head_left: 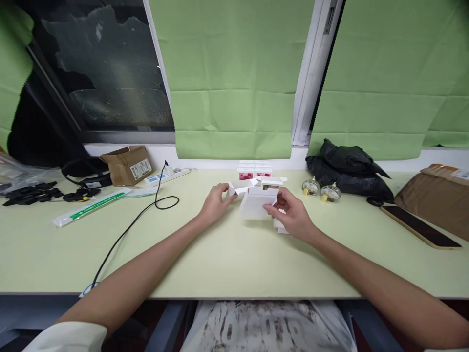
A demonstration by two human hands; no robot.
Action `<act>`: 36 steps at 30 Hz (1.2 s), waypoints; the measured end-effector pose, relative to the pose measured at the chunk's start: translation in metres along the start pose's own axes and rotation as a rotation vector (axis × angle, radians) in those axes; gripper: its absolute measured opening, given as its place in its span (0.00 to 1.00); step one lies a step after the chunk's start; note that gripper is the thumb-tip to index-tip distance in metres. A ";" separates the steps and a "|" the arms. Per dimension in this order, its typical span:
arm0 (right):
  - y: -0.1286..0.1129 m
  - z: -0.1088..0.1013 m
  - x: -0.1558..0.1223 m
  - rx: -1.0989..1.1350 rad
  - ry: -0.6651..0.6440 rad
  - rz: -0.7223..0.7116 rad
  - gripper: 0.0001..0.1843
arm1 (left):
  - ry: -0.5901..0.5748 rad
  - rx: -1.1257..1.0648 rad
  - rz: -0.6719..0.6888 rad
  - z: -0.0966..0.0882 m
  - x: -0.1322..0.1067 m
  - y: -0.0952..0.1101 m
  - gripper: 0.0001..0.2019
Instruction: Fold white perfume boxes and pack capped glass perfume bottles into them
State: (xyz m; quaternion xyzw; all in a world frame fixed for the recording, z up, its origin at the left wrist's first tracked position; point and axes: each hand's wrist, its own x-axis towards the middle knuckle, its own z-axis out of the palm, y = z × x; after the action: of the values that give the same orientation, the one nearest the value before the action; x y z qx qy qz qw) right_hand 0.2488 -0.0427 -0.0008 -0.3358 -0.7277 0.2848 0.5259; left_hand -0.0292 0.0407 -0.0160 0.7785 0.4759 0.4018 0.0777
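A small white cardboard box [256,203] with its top flaps open sits at the middle of the pale green desk [227,254]. My left hand [216,203] pinches a flap at the box's left side. My right hand [291,215] grips the box's right front corner with curled fingers. Behind the box stand two white boxes with red pictures [254,171], close to the wall.
Two small brass-rimmed gauges [320,190] and a black plastic bag [348,168] lie to the right, with a phone [419,226] and a brown parcel [436,195]. To the left are a power strip [166,177] with black cable, a brown carton [127,165] and a long packet [91,206].
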 end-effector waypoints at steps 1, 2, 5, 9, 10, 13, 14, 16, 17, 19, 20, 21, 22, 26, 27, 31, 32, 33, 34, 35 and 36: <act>-0.001 0.000 0.000 -0.001 0.057 -0.023 0.20 | -0.002 0.026 0.048 -0.002 -0.001 0.001 0.15; -0.002 0.000 0.000 0.000 0.121 -0.047 0.21 | -0.011 0.046 0.098 -0.005 -0.002 0.001 0.16; -0.002 -0.002 0.001 0.005 0.259 -0.114 0.21 | -0.052 0.065 0.218 -0.011 -0.007 0.004 0.17; -0.002 -0.002 -0.001 -0.076 0.224 -0.135 0.19 | -0.086 0.028 0.310 -0.014 -0.014 0.010 0.18; -0.003 -0.002 -0.001 -0.118 0.201 -0.137 0.18 | -0.089 0.018 0.328 -0.013 -0.016 0.012 0.19; -0.005 -0.001 -0.003 -0.243 0.148 -0.172 0.15 | -0.106 0.000 0.367 -0.013 -0.020 0.017 0.20; -0.006 -0.001 -0.004 -0.270 0.139 -0.186 0.15 | -0.115 -0.004 0.371 -0.013 -0.021 0.019 0.20; -0.007 -0.001 -0.004 -0.302 0.132 -0.204 0.14 | -0.134 -0.018 0.365 -0.015 -0.022 0.021 0.19; -0.008 -0.001 -0.004 -0.310 0.128 -0.211 0.14 | -0.141 -0.029 0.359 -0.015 -0.022 0.022 0.19; -0.008 -0.001 -0.003 -0.321 0.114 -0.225 0.14 | -0.149 -0.058 0.347 -0.016 -0.023 0.022 0.19; -0.009 -0.001 -0.003 -0.327 0.107 -0.230 0.13 | -0.151 -0.072 0.341 -0.016 -0.023 0.022 0.19; -0.009 -0.001 -0.003 -0.331 0.104 -0.235 0.13 | -0.159 -0.086 0.334 -0.016 -0.023 0.022 0.19; -0.009 -0.001 -0.002 -0.337 0.105 -0.238 0.14 | -0.168 -0.099 0.327 -0.016 -0.023 0.022 0.19; -0.007 0.000 -0.002 -0.377 0.073 -0.246 0.13 | -0.187 -0.134 0.318 -0.016 -0.024 0.027 0.19; -0.007 0.000 -0.002 -0.392 0.054 -0.249 0.13 | -0.186 -0.139 0.320 -0.016 -0.025 0.029 0.19; -0.006 0.000 -0.002 -0.440 0.023 -0.306 0.13 | -0.182 -0.143 0.360 -0.018 -0.029 0.035 0.19; -0.006 0.000 -0.001 -0.448 0.025 -0.332 0.13 | -0.175 -0.138 0.377 -0.018 -0.029 0.035 0.19; -0.007 0.000 -0.001 -0.450 0.027 -0.358 0.13 | -0.166 -0.131 0.395 -0.018 -0.030 0.036 0.19; -0.008 0.000 0.000 -0.445 0.029 -0.379 0.12 | -0.155 -0.123 0.413 -0.018 -0.030 0.036 0.20; -0.009 0.000 0.000 -0.437 0.031 -0.393 0.12 | -0.146 -0.114 0.430 -0.018 -0.030 0.035 0.20; -0.009 0.000 0.000 -0.428 0.035 -0.401 0.12 | -0.137 -0.108 0.447 -0.017 -0.030 0.035 0.21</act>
State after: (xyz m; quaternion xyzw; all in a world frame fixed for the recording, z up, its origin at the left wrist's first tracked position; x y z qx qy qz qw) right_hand 0.2473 -0.0482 0.0068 -0.2934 -0.8140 0.0092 0.5012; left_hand -0.0243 -0.0064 -0.0038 0.8846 0.2635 0.3800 0.0604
